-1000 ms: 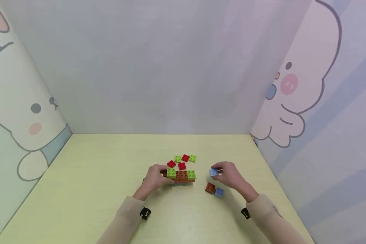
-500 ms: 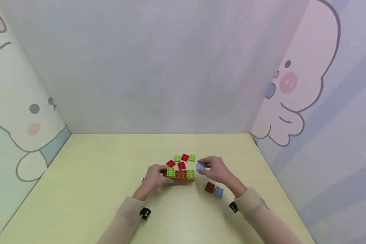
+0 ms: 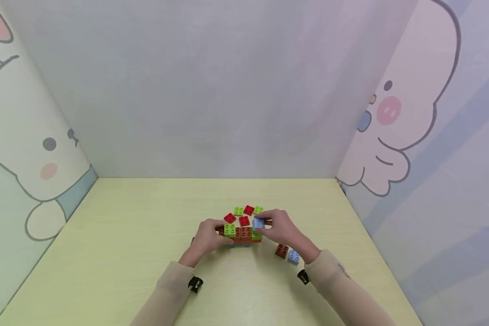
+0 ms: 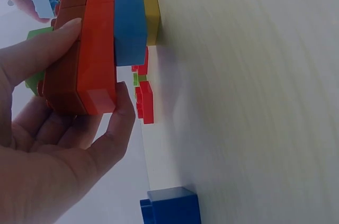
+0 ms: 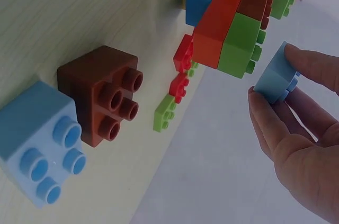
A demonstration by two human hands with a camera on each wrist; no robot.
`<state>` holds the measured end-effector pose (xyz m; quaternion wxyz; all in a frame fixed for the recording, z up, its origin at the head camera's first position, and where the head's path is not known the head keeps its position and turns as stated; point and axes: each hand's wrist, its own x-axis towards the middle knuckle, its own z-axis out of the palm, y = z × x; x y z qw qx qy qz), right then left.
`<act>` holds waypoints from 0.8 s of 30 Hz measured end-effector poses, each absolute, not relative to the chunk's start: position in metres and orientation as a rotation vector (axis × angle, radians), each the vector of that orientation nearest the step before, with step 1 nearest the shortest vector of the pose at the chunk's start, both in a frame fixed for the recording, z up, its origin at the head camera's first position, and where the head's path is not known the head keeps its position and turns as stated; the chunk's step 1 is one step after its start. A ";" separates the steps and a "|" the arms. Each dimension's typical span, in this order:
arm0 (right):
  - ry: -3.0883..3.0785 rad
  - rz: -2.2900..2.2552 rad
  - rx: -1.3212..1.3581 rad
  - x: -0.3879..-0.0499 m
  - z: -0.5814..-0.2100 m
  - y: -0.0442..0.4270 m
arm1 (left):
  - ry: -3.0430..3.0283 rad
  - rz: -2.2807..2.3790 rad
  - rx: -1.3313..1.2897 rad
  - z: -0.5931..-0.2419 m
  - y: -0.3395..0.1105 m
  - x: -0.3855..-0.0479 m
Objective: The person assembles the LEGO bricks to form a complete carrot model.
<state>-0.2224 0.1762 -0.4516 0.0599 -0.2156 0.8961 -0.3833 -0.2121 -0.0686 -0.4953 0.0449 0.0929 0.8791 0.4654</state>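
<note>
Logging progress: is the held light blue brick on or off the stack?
Off: right wrist view shows a gap between brick and stack.

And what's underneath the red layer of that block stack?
Directly under the red layer sits a blue block, with a yellow block beneath it. The faces where they join are covered, and the yellow block's underside can't be seen.

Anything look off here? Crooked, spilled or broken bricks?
Nothing looks spilled or broken. Mildly odd: the brick stack is wider up top, its red layer overhanging the blue layer and yellow brick below. It may be top-heavy, though the left hand grips one end.
</note>
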 end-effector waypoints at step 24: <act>2.701 -0.997 -0.723 -0.223 -0.455 0.162 | 2.677 1.426 0.319 -0.495 -0.069 -0.213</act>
